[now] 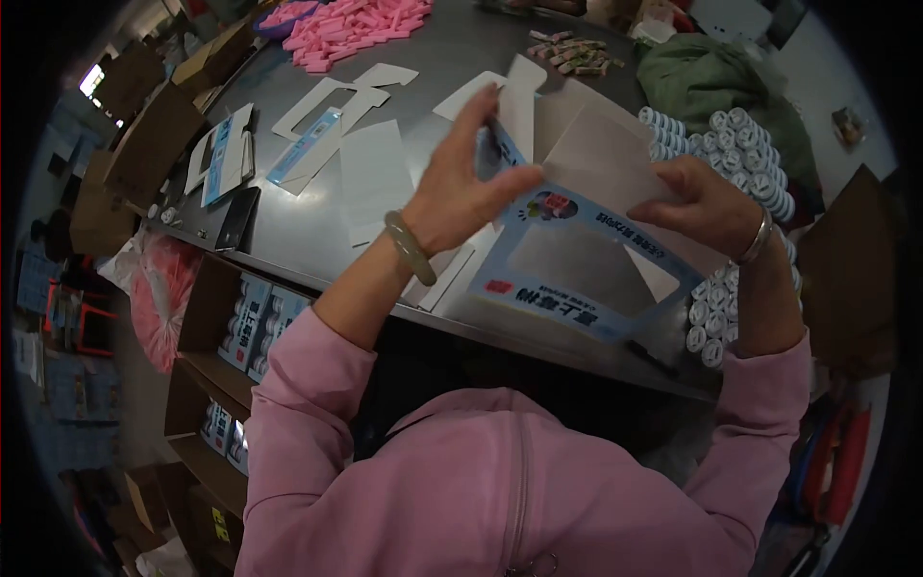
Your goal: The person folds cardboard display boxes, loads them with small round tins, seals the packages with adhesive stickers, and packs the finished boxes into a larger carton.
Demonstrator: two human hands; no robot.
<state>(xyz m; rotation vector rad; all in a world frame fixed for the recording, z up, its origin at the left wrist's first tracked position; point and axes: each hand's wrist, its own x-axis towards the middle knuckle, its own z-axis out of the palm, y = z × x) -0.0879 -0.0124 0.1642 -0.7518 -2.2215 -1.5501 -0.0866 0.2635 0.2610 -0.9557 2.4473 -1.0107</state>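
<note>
Between my two hands is a partly opened blue-and-white printed carton [500, 260] with a cut-out window and raised flaps. My left hand [460, 188] grips its left side, thumb over the printed face and fingers along the outer edge. On the right, my right hand [707, 207] pinches the carton's edge between thumb and fingers. A bracelet is on each wrist. Flat white carton blanks [375, 178] lie left of my left hand. Stacked small white-lidded containers [735, 144] stand just beyond my right hand.
Pink pieces [351, 29] are heaped at the metal table's far side, with small wrapped pieces [577, 55] nearby. A dark green bag [716, 82] sits at the back right. Packed cartons [252, 317] fill cardboard boxes at lower left. A black pen-like object [652, 359] lies by the front edge.
</note>
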